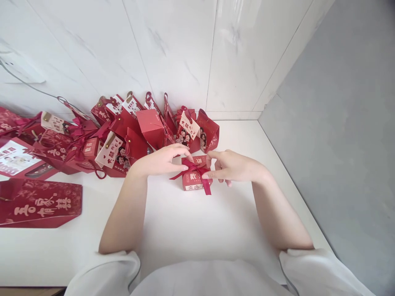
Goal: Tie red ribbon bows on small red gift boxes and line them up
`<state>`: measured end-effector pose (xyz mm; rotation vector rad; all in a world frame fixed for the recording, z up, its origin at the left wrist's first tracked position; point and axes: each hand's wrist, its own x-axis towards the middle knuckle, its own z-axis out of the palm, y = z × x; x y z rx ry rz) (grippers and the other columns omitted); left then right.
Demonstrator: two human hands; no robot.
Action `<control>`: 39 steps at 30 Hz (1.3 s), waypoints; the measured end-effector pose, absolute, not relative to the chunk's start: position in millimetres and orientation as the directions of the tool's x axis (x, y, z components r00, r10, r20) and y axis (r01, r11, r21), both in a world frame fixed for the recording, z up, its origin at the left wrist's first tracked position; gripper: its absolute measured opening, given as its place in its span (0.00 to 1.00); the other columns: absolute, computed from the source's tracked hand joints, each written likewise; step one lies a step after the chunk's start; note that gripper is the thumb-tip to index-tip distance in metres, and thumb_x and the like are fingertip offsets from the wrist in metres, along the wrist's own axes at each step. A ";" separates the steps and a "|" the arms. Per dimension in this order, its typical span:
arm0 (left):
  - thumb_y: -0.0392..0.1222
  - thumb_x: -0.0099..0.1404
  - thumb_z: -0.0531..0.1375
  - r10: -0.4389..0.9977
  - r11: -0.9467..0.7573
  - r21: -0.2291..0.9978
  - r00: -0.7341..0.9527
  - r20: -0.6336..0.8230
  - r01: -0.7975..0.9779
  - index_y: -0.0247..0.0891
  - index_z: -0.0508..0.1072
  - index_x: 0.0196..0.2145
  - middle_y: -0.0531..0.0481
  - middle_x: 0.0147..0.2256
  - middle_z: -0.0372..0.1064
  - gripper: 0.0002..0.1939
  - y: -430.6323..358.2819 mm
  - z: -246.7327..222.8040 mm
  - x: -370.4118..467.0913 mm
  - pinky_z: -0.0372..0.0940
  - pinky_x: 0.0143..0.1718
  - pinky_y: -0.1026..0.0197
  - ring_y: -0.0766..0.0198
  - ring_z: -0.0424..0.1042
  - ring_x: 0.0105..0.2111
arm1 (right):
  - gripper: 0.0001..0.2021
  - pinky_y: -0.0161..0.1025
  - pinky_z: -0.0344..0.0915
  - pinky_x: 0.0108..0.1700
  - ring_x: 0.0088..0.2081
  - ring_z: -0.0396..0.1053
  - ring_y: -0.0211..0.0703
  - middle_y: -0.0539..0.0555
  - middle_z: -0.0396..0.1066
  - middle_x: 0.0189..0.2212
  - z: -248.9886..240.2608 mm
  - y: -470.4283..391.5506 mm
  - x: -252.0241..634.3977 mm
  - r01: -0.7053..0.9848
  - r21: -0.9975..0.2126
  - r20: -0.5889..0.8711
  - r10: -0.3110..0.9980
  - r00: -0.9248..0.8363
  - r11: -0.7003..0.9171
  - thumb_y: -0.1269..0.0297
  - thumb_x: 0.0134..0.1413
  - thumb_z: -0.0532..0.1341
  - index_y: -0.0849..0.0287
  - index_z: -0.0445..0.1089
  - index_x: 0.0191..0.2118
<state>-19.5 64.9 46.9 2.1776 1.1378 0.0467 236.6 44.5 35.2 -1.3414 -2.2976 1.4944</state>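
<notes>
A small red box [193,181] with pale lettering sits on the white table in front of me, tied on top with a dark red ribbon bow [197,167]. My left hand [166,159] is at the box's left side, its thumb and fingers apart, fingertips at the bow's left loop. On the right, my right hand [231,165] has its thumb on the ribbon near the box's right edge and its forefinger at the top right corner. Its fingers are curved and apart. Neither hand is wrapped round the box.
Many red gift boxes and bags [151,125] crowd the back and left of the white table [197,230]. A long red box [41,203] lies at the far left. Behind stands a marbled wall [179,53]; a grey surface [333,135] borders the right edge.
</notes>
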 end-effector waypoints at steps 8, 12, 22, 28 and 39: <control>0.53 0.61 0.59 0.760 -0.341 0.571 0.577 -0.300 0.747 0.43 0.69 0.46 0.45 0.51 0.65 0.18 68.6 34.5 -15.5 0.65 0.41 0.56 0.55 0.68 0.44 | 0.09 0.35 0.67 0.24 0.22 0.72 0.38 0.50 0.75 0.27 25.0 56.3 239.2 0.531 -0.838 -0.355 0.614 -0.705 0.125 0.57 0.59 0.58 0.57 0.70 0.38; 0.52 0.61 0.60 0.729 -0.369 0.564 0.606 -0.317 0.739 0.42 0.69 0.41 0.46 0.50 0.65 0.15 68.0 36.0 -14.8 0.64 0.39 0.58 0.56 0.68 0.43 | 0.15 0.35 0.68 0.27 0.24 0.72 0.38 0.50 0.73 0.26 24.2 59.3 241.6 0.508 -0.855 -0.371 0.563 -0.738 0.103 0.51 0.62 0.57 0.59 0.70 0.40; 0.52 0.61 0.61 0.678 -0.411 0.589 0.665 -0.313 0.696 0.43 0.69 0.42 0.49 0.47 0.68 0.15 63.2 44.1 -14.0 0.62 0.43 0.57 0.56 0.68 0.44 | 0.15 0.37 0.71 0.28 0.25 0.73 0.39 0.49 0.74 0.27 21.4 61.2 241.9 0.430 -0.901 -0.328 0.572 -0.751 0.048 0.51 0.55 0.64 0.57 0.64 0.31; 0.50 0.62 0.59 0.689 -0.409 0.608 0.667 -0.283 0.680 0.44 0.70 0.45 0.49 0.46 0.69 0.15 64.2 41.3 -10.6 0.61 0.40 0.59 0.58 0.68 0.42 | 0.12 0.37 0.71 0.30 0.26 0.73 0.39 0.51 0.76 0.29 24.0 60.1 241.6 0.485 -0.869 -0.362 0.543 -0.757 0.097 0.53 0.59 0.60 0.58 0.70 0.35; 0.54 0.63 0.58 0.685 -0.404 0.585 0.656 -0.317 0.704 0.41 0.71 0.36 0.47 0.53 0.64 0.14 59.3 40.7 -1.5 0.64 0.40 0.58 0.56 0.70 0.44 | 0.19 0.37 0.69 0.33 0.28 0.70 0.38 0.51 0.73 0.28 22.5 63.2 242.9 0.512 -0.852 -0.373 0.554 -0.745 0.115 0.47 0.59 0.58 0.59 0.71 0.33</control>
